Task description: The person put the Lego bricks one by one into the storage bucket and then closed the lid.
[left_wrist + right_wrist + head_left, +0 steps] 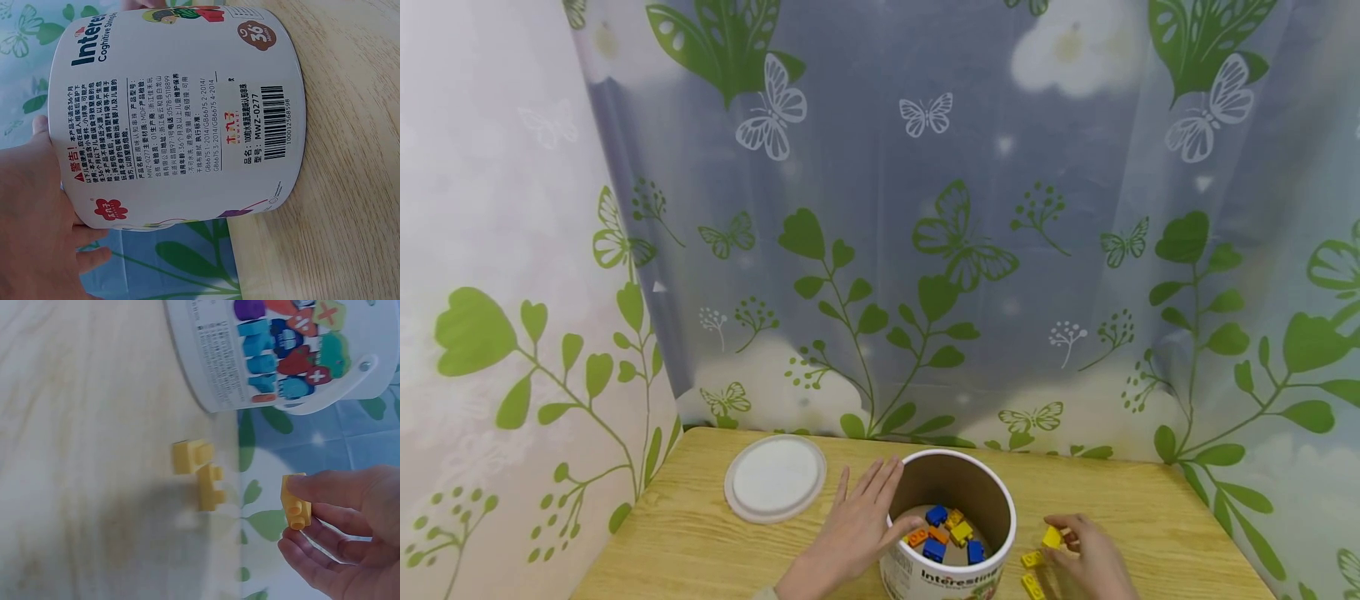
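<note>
My left hand (859,527) rests against the left rim of a white round bucket (942,577), fingers straight and thumb lying at the rim. The left wrist view shows the bucket's printed label (187,119) beside that hand. Between thumb and fingers, my right hand (1096,560) pinches a yellow building brick (295,503), raised off the table to the right of the bucket. Just below it, two more yellow bricks, one (1032,559) near the bucket and another (1033,587) nearer me, lie on the wood. Inside the bucket are several blue (934,549), orange and yellow bricks.
A round white lid (777,475) lies flat on the wooden table (677,533), left of the bucket. A patterned curtain (880,250) hangs behind the table's back edge. The bucket's white carry handle (331,394) hangs down its side.
</note>
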`<control>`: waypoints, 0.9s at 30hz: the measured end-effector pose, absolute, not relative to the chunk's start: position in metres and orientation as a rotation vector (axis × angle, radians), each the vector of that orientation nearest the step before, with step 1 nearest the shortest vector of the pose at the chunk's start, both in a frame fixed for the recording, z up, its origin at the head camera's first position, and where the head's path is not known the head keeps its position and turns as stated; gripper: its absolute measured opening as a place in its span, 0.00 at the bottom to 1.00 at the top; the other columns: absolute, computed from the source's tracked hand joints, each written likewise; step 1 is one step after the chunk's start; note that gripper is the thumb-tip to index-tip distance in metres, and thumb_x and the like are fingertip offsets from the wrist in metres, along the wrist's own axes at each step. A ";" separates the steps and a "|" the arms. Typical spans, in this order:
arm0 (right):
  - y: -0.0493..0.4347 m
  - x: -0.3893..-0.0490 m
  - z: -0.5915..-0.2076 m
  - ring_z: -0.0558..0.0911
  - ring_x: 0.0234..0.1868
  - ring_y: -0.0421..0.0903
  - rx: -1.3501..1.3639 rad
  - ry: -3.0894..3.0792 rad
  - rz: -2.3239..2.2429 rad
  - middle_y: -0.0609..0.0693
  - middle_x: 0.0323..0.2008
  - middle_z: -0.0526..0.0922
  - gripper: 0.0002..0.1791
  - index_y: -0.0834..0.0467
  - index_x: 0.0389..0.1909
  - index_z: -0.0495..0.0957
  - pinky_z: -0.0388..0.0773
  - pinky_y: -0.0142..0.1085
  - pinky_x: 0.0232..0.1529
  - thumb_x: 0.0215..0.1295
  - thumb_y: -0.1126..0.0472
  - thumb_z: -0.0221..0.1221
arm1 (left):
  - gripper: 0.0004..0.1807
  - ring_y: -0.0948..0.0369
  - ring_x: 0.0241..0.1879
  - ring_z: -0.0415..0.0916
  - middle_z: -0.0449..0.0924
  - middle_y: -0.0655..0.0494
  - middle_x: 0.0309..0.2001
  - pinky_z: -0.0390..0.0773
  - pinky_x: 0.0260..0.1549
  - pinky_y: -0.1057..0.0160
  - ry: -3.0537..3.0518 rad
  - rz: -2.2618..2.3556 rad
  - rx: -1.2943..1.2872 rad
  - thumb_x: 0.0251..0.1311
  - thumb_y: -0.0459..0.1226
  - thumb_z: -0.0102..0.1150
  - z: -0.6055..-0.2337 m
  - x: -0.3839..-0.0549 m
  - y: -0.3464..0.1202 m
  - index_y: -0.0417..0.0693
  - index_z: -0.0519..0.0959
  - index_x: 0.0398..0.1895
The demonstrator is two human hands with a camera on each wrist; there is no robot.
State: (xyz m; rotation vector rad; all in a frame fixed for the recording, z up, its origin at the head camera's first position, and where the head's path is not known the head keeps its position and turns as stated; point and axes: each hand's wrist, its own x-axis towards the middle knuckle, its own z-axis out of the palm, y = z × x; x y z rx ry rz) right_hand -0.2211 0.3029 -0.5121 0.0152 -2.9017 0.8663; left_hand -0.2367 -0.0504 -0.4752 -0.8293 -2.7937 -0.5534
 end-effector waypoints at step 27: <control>0.267 -0.221 -0.448 0.84 0.38 0.49 0.232 -2.650 0.790 0.56 0.45 0.83 0.22 0.62 0.51 0.84 0.86 0.43 0.41 0.53 0.68 0.75 | 0.46 0.51 0.78 0.53 0.56 0.51 0.79 0.49 0.72 0.33 -2.816 -0.534 -0.819 0.71 0.69 0.31 -0.477 -0.239 -0.050 0.48 0.55 0.81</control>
